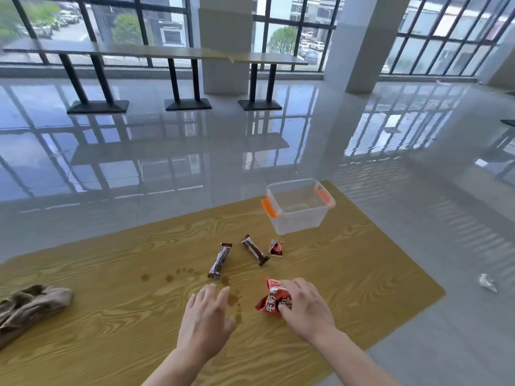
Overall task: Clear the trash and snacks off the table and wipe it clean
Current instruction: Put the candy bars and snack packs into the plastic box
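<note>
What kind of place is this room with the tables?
Probably a canteen or similar public eating hall: a long wooden counter on black pedestal legs runs along tall black-framed grid windows, over a wide glossy tiled floor.

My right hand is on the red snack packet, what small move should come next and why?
Probably lift the red packet with the right hand and carry it to the clear bin. The fingers curl round it, the bin stands open and looks empty, and the brown stains nearby can't be wiped until snacks are gone.
</note>
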Action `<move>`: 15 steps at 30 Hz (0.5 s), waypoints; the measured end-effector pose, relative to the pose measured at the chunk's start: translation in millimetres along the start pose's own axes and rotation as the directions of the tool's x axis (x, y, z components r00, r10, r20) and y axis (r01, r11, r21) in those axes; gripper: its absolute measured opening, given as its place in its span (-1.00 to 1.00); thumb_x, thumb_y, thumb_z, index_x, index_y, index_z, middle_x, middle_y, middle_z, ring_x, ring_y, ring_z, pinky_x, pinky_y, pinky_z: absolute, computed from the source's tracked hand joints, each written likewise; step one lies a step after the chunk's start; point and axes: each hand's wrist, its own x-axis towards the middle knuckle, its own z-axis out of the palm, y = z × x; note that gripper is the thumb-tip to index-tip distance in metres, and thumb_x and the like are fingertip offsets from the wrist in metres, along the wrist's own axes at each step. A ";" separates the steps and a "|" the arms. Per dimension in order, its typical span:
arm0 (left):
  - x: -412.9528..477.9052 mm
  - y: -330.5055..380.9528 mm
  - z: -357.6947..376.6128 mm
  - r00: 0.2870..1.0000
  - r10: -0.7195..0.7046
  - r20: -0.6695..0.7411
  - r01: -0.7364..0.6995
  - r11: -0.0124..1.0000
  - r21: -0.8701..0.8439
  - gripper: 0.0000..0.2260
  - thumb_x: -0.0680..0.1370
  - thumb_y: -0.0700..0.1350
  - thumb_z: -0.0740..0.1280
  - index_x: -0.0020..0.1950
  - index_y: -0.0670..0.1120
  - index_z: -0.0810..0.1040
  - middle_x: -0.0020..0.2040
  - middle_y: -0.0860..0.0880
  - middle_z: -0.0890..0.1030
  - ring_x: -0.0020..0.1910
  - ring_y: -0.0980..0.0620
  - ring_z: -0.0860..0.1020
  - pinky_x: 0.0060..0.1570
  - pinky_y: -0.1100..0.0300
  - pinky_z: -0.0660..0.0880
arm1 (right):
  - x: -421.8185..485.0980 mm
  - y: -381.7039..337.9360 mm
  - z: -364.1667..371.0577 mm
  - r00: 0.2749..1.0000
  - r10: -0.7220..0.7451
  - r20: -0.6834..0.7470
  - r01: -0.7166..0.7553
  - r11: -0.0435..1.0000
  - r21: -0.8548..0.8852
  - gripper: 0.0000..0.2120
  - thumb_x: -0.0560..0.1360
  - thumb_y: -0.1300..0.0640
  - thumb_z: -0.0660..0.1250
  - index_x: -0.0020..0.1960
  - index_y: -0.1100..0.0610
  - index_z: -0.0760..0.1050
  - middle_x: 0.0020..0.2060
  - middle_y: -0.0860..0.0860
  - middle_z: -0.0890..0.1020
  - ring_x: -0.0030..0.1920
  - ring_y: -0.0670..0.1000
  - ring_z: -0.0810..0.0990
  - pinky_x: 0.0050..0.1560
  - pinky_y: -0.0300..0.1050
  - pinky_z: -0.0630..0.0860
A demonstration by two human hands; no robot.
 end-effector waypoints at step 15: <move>103.1 26.1 20.5 0.916 -0.399 0.049 0.400 0.916 -0.009 -0.60 0.48 0.01 0.21 0.31 -0.02 0.42 0.19 -0.05 0.47 0.20 -0.07 0.43 0.17 0.07 0.40 | 97.2 59.2 11.4 0.878 -0.237 0.416 0.295 0.952 -0.081 -0.21 0.42 -0.40 0.26 0.53 -0.07 0.15 0.41 0.01 0.33 0.39 0.09 0.27 0.37 0.08 0.34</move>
